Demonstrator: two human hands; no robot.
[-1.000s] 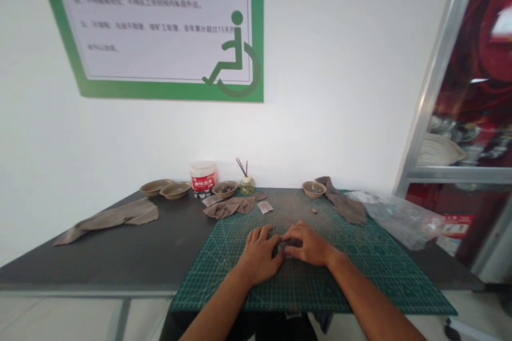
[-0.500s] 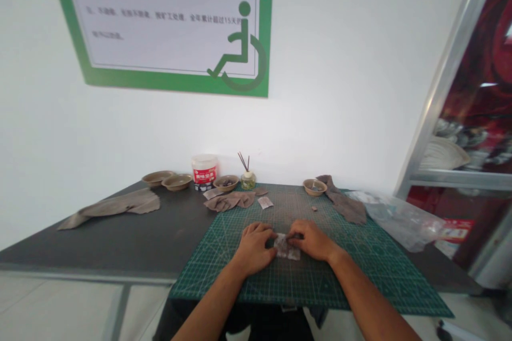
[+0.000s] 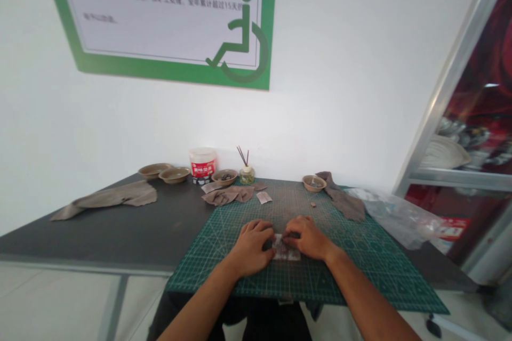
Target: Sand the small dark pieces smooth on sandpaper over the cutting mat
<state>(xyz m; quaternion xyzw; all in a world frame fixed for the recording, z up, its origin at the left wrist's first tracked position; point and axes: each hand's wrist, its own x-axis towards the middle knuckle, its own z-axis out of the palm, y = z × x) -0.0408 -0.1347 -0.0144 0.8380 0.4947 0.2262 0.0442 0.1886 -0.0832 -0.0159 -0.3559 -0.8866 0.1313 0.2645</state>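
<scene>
A small whitish sheet with brownish marks (image 3: 286,251) lies flat on the green cutting mat (image 3: 224,277) in front of me. At its left edge, my left hand (image 3: 253,248) has curled fingers, with thumb and index fingertips holding the sheet down. Over the upper part of the sheet, my right hand (image 3: 308,237) is closed in a pinch. Whatever lies between those fingertips is too small and dark to make out.
Another small printed sheet (image 3: 264,197) lies beyond my hands, near a crumpled brown cloth (image 3: 228,195). Bowls (image 3: 175,175), a white tub (image 3: 202,165) and a reed diffuser (image 3: 247,175) stand along the wall. Right: a small bowl (image 3: 314,184), brown cloth (image 3: 344,200) and clear plastic bag (image 3: 396,218).
The view has tilted slightly downward from the poster. My right fingertips have shifted a little to the left across the sheet; my left hand stays at its left edge.
</scene>
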